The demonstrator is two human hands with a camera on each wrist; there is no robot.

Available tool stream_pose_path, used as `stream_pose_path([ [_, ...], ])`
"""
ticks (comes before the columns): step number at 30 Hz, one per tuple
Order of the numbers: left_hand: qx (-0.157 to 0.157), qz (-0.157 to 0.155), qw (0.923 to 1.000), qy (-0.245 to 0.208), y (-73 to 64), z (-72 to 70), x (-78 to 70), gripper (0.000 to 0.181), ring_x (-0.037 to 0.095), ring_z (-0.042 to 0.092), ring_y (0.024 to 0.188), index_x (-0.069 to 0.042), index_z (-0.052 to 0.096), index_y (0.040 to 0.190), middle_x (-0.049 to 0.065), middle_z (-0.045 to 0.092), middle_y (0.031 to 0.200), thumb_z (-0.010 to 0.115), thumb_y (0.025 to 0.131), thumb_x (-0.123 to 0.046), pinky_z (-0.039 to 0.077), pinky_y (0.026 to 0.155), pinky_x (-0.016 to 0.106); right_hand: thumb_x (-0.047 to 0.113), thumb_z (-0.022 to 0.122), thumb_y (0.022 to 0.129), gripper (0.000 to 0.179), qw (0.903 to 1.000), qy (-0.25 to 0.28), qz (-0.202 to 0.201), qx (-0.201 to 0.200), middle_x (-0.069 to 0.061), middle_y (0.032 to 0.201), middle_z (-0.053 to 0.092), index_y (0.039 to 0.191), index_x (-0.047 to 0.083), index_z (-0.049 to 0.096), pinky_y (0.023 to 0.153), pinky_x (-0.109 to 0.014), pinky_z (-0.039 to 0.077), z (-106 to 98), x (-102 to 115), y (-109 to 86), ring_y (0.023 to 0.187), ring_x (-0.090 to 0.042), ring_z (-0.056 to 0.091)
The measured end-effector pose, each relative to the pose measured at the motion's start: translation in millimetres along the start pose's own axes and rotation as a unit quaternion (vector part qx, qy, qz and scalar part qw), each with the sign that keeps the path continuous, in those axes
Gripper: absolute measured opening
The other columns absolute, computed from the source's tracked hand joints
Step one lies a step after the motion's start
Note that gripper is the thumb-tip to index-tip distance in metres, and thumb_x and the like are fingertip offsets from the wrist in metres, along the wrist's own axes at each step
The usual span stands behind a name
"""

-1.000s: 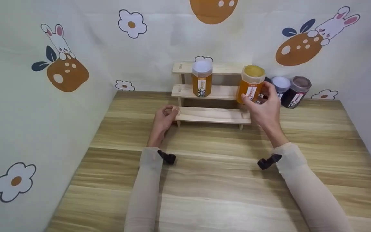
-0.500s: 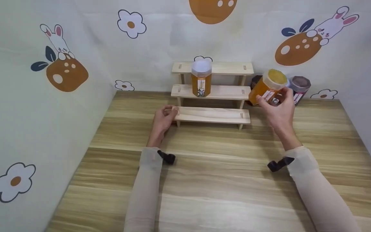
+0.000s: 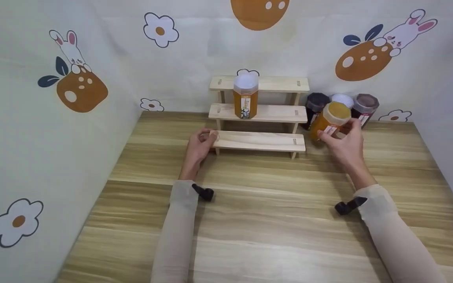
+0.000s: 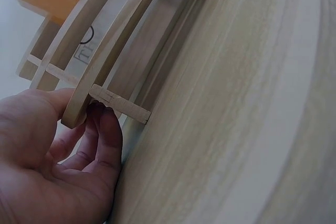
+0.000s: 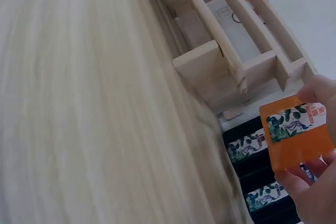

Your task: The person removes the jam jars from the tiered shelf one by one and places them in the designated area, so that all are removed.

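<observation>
My left hand [image 3: 199,148] grips the left end of the lowest step of a three-tier wooden display rack [image 3: 258,140]; in the left wrist view the thumb lies over the step [image 4: 79,100] and the fingers curl beneath it. To the right of the rack, my right hand [image 3: 346,143] holds an orange jar [image 3: 330,122] with a yellowish lid, tilted, thumb on the near side and fingers behind. In the right wrist view the jar [image 5: 299,135] overlaps dark jars standing behind it. Another orange jar [image 3: 245,98] with a white lid stands upright on the middle step.
Right of the rack stand a black-lidded jar [image 3: 316,108], a white-lidded jar [image 3: 343,100] partly hidden by the held one, and a dark jar [image 3: 366,107]. Patterned cloth walls [image 3: 195,59] close off the back and sides of the wood-grain table [image 3: 258,220].
My right hand has carried the orange jar from the rack's right end rightward, then down and toward me, in front of the dark jars. The left hand keeps its hold on the rack.
</observation>
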State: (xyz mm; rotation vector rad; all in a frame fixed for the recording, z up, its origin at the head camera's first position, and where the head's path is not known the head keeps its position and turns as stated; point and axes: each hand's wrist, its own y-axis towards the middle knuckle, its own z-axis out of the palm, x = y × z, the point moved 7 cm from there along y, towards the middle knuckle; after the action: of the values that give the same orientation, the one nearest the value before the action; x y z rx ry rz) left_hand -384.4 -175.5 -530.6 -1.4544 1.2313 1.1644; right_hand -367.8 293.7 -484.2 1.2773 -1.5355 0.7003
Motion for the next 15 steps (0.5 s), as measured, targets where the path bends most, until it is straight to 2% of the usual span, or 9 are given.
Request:
stream_pose_path([
  [5, 0.0, -0.003, 1.0, -0.002, 0.2, 0.5, 0.6, 0.036, 0.01, 0.058, 0.077, -0.006, 0.07, 0.13, -0.002, 0.069, 0.091, 0.073, 0.105, -0.032, 0.044, 0.066, 0.023, 0.029, 0.094, 0.086, 0.088, 0.9989, -0.013, -0.005, 0.044, -0.016, 0.148, 0.05, 0.15, 0.003, 0.038, 0.108, -0.034, 0.055, 8.6, -8.0, -1.0, 0.132, -0.027, 0.055],
  [12, -0.005, -0.006, 1.0, 0.002, 1.8, 1.4, 1.8, 0.037, 0.009, 0.061, 0.082, -0.006, 0.07, 0.131, -0.002, 0.071, 0.093, 0.074, 0.104, -0.031, 0.047, 0.07, 0.023, 0.023, 0.094, 0.086, 0.092, 0.9969, -0.005, 0.01, 0.078, -0.023, 0.147, 0.052, 0.152, 0.001, 0.034, 0.09, -0.018, 0.057, 17.7, -19.0, -2.1, 0.129, -0.037, 0.063],
  [15, -0.005, -0.009, 0.9999, 0.003, 1.0, 0.3, 0.7, 0.037, 0.011, 0.061, 0.084, -0.007, 0.069, 0.132, 0.001, 0.072, 0.099, 0.073, 0.105, -0.032, 0.047, 0.071, 0.024, 0.022, 0.094, 0.086, 0.093, 0.9963, -0.004, 0.014, 0.085, -0.024, 0.151, 0.052, 0.153, 0.002, 0.033, 0.095, -0.023, 0.057, 20.4, -21.0, -1.0, 0.133, -0.038, 0.061],
])
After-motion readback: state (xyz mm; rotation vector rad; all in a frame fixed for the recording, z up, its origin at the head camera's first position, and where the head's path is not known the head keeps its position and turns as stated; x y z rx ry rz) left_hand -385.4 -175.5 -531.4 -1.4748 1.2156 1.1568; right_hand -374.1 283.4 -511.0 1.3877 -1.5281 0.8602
